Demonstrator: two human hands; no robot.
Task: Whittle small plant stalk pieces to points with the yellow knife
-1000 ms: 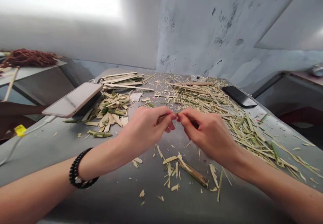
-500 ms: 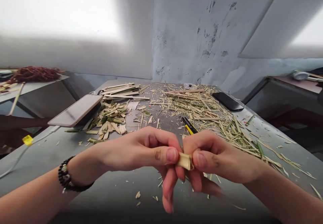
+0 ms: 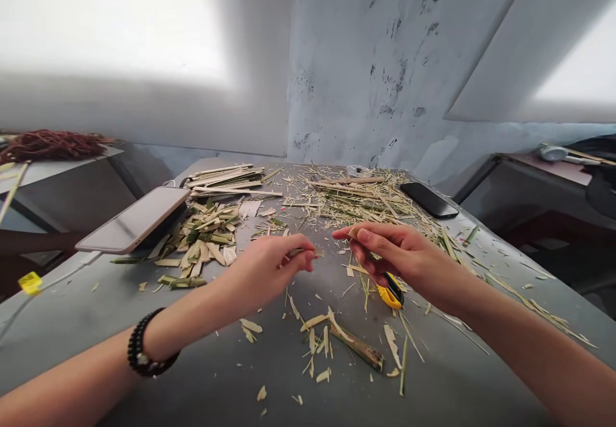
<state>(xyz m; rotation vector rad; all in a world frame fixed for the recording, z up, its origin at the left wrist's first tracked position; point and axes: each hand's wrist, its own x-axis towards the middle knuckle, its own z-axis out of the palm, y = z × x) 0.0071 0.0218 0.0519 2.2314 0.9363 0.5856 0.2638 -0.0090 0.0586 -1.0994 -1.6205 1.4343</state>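
Observation:
My left hand [image 3: 274, 266] is closed, thumb against the fingers. A thin bamboo sliver [image 3: 318, 253] pokes out at its fingertips; most of it is hidden. To the right, my right hand [image 3: 399, 250] pinches a small pale bamboo piece [image 3: 354, 230] between thumb and fingers, its index finger stretched towards the left hand. A gap separates the two hands. Under the right hand lies a yellow and black utility knife [image 3: 391, 291], partly covered. Nearer to me, a bamboo stick with a dark end [image 3: 359, 343] lies among shavings [image 3: 315, 323].
A heap of bamboo chips [image 3: 206, 234] and a bundle of strips [image 3: 231, 176] lie at left beside a propped phone [image 3: 135, 218] with a cable. Thin splints [image 3: 356, 196] cover the back right, next to a black phone [image 3: 428, 200]. Reddish cord [image 3: 52, 146] sits on a side table.
My hands have come apart and moved farther forward over the table. The pale bamboo piece is no longer held between both. The stick and shavings in front now show.

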